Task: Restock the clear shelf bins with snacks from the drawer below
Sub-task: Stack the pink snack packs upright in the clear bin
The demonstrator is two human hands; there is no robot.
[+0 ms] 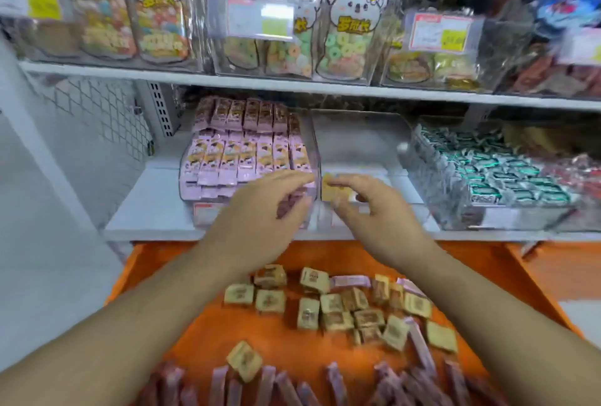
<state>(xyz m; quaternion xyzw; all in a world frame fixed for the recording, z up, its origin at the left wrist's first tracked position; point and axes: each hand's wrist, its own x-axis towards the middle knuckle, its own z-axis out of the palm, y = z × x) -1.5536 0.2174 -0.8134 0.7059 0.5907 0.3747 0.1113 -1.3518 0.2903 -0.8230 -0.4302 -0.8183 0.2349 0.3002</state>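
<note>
**Both hands at the middle bin's front edge**

I am seeing the middle clear bin (pixel 361 142) sitting on the lower shelf (pixel 153 207), nearly bare inside, with one tan square snack (pixel 333 189) lying just behind its front wall. The right hand (pixel 367 210) is hovering at that front edge, fingers curled loosely toward the tan packet; I cannot tell whether its grip is closing on the packet or only touching it. The left hand (pixel 260 210) is reaching beside it, fingers relaxed and spread over the front corner of the pink-packet bin (pixel 247 158), grip released as far as I can see, though motion blur is smearing the fingertips.

The pink-packet bin is standing packed in tight rows just left of the middle bin, walls touching or nearly so. To the right, a bin of green-and-silver packets (pixel 497 174) is sitting close against the other side, so open room is lying mainly above and inside the middle bin.

Below, the orange drawer (pixel 156 262) is standing pulled out under my forearms. Loose tan square packets (pixel 335 308) are lying scattered across its centre, and long pink packets (pixel 270 386) are crowding its near edge.

Overhead, the upper shelf (pixel 260 83) is carrying clear bins of cartoon-printed candy bags (pixel 348 34).
</note>
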